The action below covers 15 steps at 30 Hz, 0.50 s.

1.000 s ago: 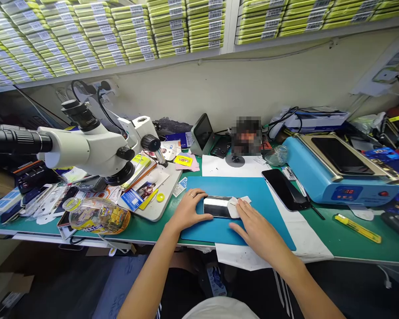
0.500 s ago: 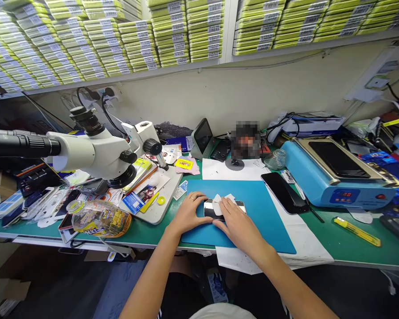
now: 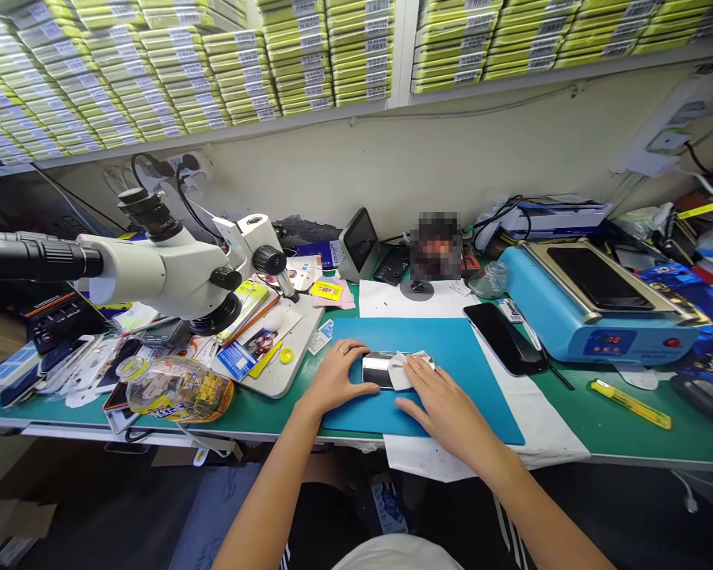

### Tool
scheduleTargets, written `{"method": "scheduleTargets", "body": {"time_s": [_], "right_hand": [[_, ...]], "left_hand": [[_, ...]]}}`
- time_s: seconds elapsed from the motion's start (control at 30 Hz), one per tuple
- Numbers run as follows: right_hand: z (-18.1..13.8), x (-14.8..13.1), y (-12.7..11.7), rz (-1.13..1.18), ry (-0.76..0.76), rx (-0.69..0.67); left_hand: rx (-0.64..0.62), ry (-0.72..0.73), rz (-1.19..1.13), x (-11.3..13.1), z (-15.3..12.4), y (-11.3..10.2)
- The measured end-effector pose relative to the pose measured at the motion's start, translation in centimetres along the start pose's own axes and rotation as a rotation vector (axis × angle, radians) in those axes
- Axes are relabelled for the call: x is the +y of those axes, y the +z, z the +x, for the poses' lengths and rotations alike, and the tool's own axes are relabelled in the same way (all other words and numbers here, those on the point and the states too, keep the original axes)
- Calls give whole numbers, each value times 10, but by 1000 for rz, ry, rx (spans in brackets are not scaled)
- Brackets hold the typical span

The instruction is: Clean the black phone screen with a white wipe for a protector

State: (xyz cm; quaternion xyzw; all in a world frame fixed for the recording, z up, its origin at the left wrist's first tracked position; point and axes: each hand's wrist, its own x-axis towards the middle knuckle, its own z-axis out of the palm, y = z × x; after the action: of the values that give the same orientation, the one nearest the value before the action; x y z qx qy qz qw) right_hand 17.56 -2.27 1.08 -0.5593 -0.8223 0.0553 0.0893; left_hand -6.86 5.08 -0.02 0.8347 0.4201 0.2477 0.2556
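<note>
A smartphone (image 3: 377, 366) with a shiny, reflective screen lies sideways on the blue mat (image 3: 481, 388). My left hand (image 3: 337, 378) grips its left end, thumb along the near edge and fingers at the far edge. Under the fingertips of my right hand (image 3: 443, 396), a crumpled white wipe (image 3: 399, 377) is pressed onto the right part of the screen. The right thumb sticks out apart from the other fingers, near the mat. Wipe and hand cover the phone's right end.
A microscope (image 3: 154, 273) and a plastic jar (image 3: 178, 386) stand to the left. On the right are a black phone (image 3: 505, 339), a blue heating plate machine (image 3: 570, 317) and a yellow utility knife (image 3: 630, 404). A small screen device (image 3: 358, 245) stands behind the mat.
My right hand has slid the wipe rightward along the phone, uncovering more of the screen's left and middle. My left hand keeps its grip on the left end.
</note>
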Motion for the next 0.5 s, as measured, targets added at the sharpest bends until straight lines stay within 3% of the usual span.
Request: {"method": "scheduleTargets", "body": {"time_s": [0.27, 0.5], "right_hand": [[22, -9, 3, 2, -67, 23], [5, 7, -2, -14, -21, 33]], "left_hand": [[-1, -5, 11, 2, 0, 1], [-9, -11, 7, 2, 0, -1]]}}
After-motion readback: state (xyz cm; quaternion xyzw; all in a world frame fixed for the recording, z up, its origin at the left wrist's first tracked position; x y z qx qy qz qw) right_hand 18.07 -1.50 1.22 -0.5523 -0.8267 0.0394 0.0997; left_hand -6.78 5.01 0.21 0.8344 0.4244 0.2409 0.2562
